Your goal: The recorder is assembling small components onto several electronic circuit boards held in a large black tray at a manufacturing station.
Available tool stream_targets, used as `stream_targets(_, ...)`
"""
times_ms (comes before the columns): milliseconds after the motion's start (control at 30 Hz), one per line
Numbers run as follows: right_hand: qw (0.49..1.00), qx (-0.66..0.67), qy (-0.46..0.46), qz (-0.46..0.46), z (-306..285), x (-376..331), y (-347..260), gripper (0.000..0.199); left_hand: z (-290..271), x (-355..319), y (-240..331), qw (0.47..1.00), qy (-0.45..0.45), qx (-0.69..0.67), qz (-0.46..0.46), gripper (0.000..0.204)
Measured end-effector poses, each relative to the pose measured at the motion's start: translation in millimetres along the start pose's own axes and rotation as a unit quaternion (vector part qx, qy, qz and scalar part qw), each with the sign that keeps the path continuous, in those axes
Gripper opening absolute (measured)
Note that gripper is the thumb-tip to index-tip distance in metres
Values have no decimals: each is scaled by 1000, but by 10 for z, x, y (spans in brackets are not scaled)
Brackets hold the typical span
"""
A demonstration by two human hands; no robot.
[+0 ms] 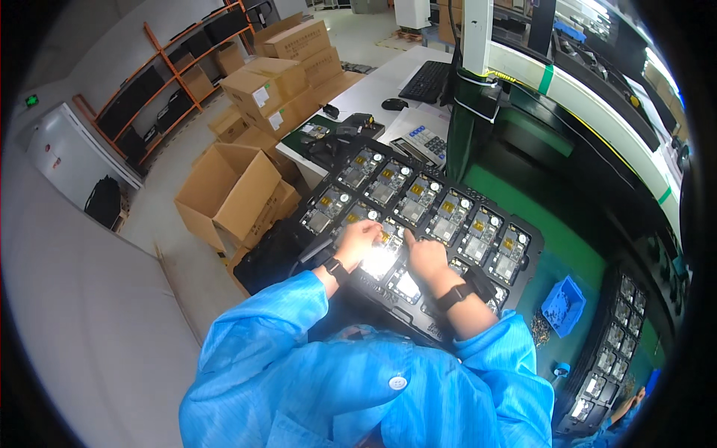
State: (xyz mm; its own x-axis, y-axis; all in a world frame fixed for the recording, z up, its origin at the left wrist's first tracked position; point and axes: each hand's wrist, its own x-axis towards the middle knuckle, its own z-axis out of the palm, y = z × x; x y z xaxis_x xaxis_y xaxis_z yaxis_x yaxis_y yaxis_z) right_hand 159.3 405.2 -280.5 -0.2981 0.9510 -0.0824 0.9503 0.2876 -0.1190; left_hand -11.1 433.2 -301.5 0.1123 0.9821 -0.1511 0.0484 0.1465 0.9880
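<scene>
A black compartment tray [532,237] lies in front of me, with circuit boards in rows of pockets. Both my hands are over one circuit board [388,243] in the nearer row, which glares white at its near end. My left hand [358,243] is closed, fingertips pinched at the board's left edge. To the board's right is my right hand [428,260], curled, with one finger stretched along the edge; whatever its other fingers hold is hidden. Dark bands circle both wrists. Farther off in the tray, another circuit board [414,200] has a gold patch and a round white disc.
A blue bin [563,306] with small dark parts stands right, beside loose small parts [539,328]. A second tray [609,347] lies beyond; another person's hand [633,399] shows there. A calculator [422,145], mouse [394,104] and keyboard [427,81] sit behind. Cartons [231,194] stand left.
</scene>
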Motion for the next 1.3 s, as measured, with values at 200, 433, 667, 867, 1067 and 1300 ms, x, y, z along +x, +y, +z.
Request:
stream_targets(200,866,490,83,56,219,-204,166,33,62,-321,285,999,-40,14,-3,16)
stream_targets(433,337,914,-140,179,-278,-869,-258,43,397,-1010,579,862,-77,303,399,5)
stream_targets(667,270,938,-102,193,-294,-944,-260,34,482,-1112,717,834,-82,357,413,8)
stream_targets(867,253,940,-100,209,-441,-953,-239,29,521,-1135,783,824,-90,375,414,15)
stream_targets(1067,195,962,-99,166,-559,-1218,168,18,338,-989,580,841,-105,365,385,17)
stream_targets(1300,122,979,23,158,-638,-1767,593,20,513,-891,259,790,-259,419,364,23)
